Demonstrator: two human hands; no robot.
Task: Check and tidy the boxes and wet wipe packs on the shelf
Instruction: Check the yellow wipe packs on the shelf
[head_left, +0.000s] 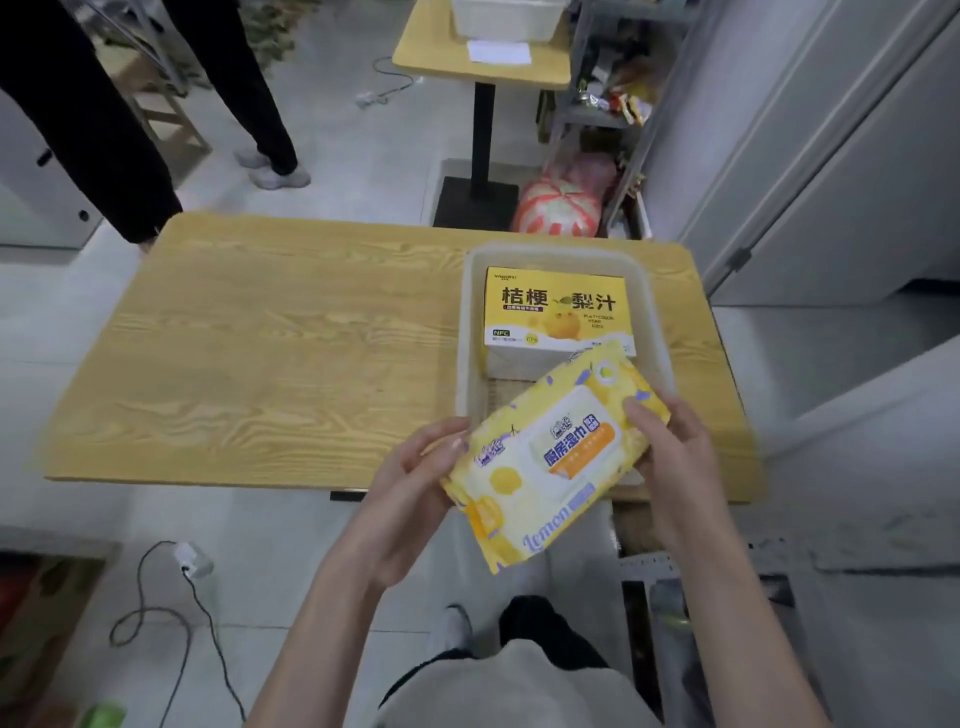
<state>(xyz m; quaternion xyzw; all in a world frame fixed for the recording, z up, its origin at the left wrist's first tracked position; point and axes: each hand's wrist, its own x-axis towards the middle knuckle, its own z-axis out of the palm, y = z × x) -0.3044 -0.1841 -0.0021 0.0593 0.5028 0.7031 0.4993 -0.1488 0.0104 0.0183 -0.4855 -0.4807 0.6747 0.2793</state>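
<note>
Head cam, looking down past our grey top (519, 686): we had both hands on a soft yellow plastic wet wipe pack (550, 457) with lemon prints and a white flip lid on its face. Our left hand (410, 483) pinched its near-left edge, thumb on top and fingers curled underneath. Our right hand (670, 447) gripped the far-right end much the same way, with the thumb pressed on the top face and the other fingers tucked behind the pack, out of sight.

The pack sat tilted diagonally in the air over the near edge of the light wood-grain table (285, 353). Its far end was above the near part of a translucent white plastic tray (467, 332); whether it touched the tray, we couldn't tell. At the far end of that tray lay a flat yellow and white cardboard box (558, 312) with black lettering and a yellow fruit picture, face up and square to the tray walls. From our angle the pack's far corner covered the box's near-right corner.

Further back, a second person's dark trouser legs (249, 78) and pale sneakers (278, 174) stood off the table's far-left corner. A smaller yellow-topped table on a black post (426, 57) carried a white slatted basket (506, 18) and a sheet of white paper (498, 52). Right of it was a grey metal shelf (587, 117) with blurry colourful packets, and a red and white plastic bag (561, 202) sat on the floor below. Down on our left, a white plug on a dark cable (195, 558) lay on the pale floor.
</note>
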